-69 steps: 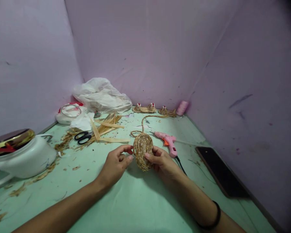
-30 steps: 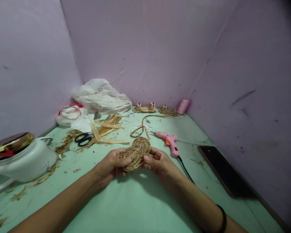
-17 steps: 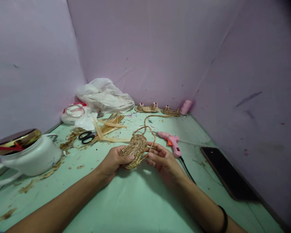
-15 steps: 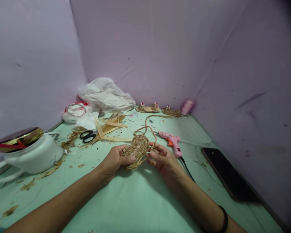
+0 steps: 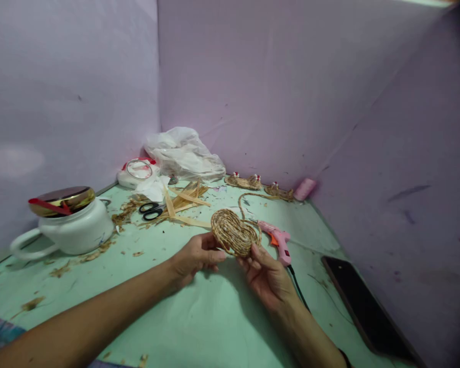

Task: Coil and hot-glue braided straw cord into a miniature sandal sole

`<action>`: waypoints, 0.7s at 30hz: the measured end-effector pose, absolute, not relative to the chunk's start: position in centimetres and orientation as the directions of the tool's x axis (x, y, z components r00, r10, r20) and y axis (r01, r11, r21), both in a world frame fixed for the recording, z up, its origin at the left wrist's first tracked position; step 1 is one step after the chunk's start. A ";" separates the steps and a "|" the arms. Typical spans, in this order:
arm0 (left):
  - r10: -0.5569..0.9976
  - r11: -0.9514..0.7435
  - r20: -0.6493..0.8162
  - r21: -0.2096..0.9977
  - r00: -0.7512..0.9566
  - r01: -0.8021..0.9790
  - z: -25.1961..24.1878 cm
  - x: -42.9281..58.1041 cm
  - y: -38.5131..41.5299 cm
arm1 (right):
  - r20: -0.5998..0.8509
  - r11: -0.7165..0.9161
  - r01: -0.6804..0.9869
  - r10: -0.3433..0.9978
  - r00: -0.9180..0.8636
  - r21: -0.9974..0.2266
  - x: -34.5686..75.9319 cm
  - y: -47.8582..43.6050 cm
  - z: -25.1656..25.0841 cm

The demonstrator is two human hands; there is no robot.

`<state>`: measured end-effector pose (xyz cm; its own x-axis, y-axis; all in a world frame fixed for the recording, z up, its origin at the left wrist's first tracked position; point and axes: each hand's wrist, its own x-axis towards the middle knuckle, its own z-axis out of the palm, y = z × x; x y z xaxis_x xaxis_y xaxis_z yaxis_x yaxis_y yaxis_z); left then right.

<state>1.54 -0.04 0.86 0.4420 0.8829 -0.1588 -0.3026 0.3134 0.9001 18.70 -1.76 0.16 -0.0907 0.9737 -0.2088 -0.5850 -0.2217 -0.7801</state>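
Note:
A coiled oval pad of braided straw rope (image 5: 233, 233) is held up above the green table (image 5: 199, 327), tilted so its flat face shows. My left hand (image 5: 194, 255) pinches its lower left edge. My right hand (image 5: 267, 275) supports its right underside with fingers curled beneath it. A loose tail of the braid (image 5: 249, 200) runs from the pad back across the table toward the far wall.
A pink glue gun (image 5: 277, 239) lies just right of the pad, a dark phone (image 5: 364, 306) further right. Black scissors (image 5: 152, 210), straw strips (image 5: 184, 200), a plastic bag (image 5: 184, 153) and a white jar with a gold lid (image 5: 73, 223) sit left. Small woven pieces (image 5: 253, 182) line the wall.
The pad has been turned and raised so its face tilts toward me, shifted right between both hands. The view has swung to the left, so the jar and clutter sit further right in frame.

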 end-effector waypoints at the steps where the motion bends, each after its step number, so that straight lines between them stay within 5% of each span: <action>1: 0.888 0.299 -0.149 0.906 0.435 -0.300 0.5 1.9 -0.2 | -0.199 -0.217 -0.591 0.975 -0.096 -0.777 18.4 -1.9 0.1; 7: 0.955 0.259 -0.190 0.909 0.228 -0.326 0.2 2.7 -0.3 | -0.256 -0.314 -0.564 0.949 -0.182 -0.764 17.2 -2.9 -0.4; 10: 0.967 0.241 -0.196 0.911 0.161 -0.336 0.7 2.1 0.2 | -0.359 -0.348 -0.431 0.931 -0.059 -0.833 17.9 -2.9 -0.5; 13: 0.973 0.221 -0.185 0.919 0.137 -0.326 0.9 1.7 0.5 | -0.135 -0.092 -0.173 0.957 0.258 -0.981 18.9 -2.7 0.0; 15: 0.971 0.213 -0.167 0.931 0.173 -0.296 0.8 1.7 0.3 | 0.073 0.072 0.015 0.945 0.319 -0.997 19.4 -2.7 0.5; 17: 0.951 0.209 -0.128 0.938 0.283 -0.277 0.8 1.9 0.0 | 0.128 0.101 0.117 0.960 0.249 -0.988 19.4 -2.8 0.8; 21: 0.866 0.204 -0.073 0.955 0.495 -0.217 0.7 2.5 -0.7 | -0.015 -0.012 0.078 1.000 -0.026 -0.997 18.9 -2.8 0.5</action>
